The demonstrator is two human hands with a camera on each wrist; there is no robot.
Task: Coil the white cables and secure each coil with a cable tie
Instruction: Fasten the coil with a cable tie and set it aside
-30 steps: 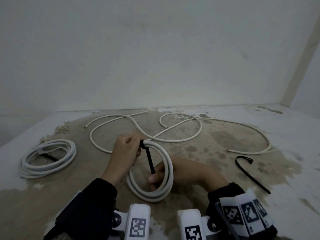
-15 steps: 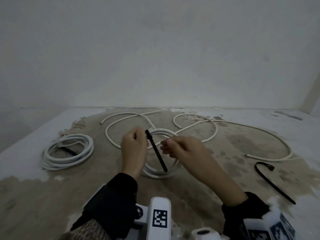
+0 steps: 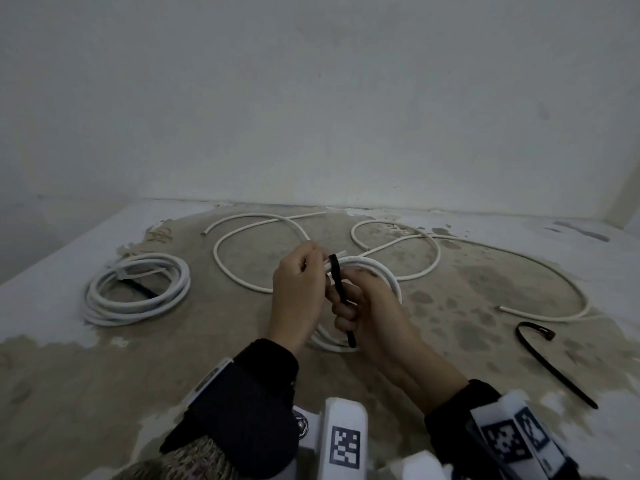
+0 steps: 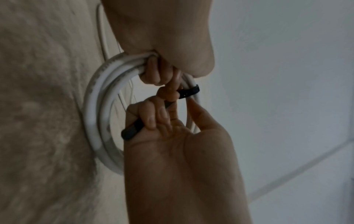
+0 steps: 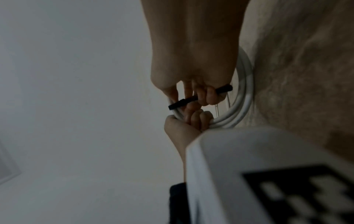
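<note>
A small white cable coil (image 3: 382, 273) is held up off the floor between both hands. My left hand (image 3: 301, 271) grips the coil's top strands, fingers (image 4: 153, 72) curled round them. A black cable tie (image 3: 341, 292) loops over the coil (image 4: 95, 106) just right of that grip. My right hand (image 3: 349, 308) holds the tie's tail, fingers (image 5: 208, 97) curled round the tie (image 5: 184, 103). The tail end (image 4: 132, 131) sticks out below the fist. The coil's lower part is hidden behind the hands in the head view.
A tied white coil (image 3: 138, 292) lies on the floor to the left. Two loose white cables (image 3: 242, 258) (image 3: 519, 265) sprawl behind the hands. A spare black tie (image 3: 547, 362) lies at the right. A wall stands close behind the stained floor (image 3: 104, 393).
The right hand has dropped from beside the tie's top and closed round its tail. The left hand keeps its grip on the coil, now lifted slightly.
</note>
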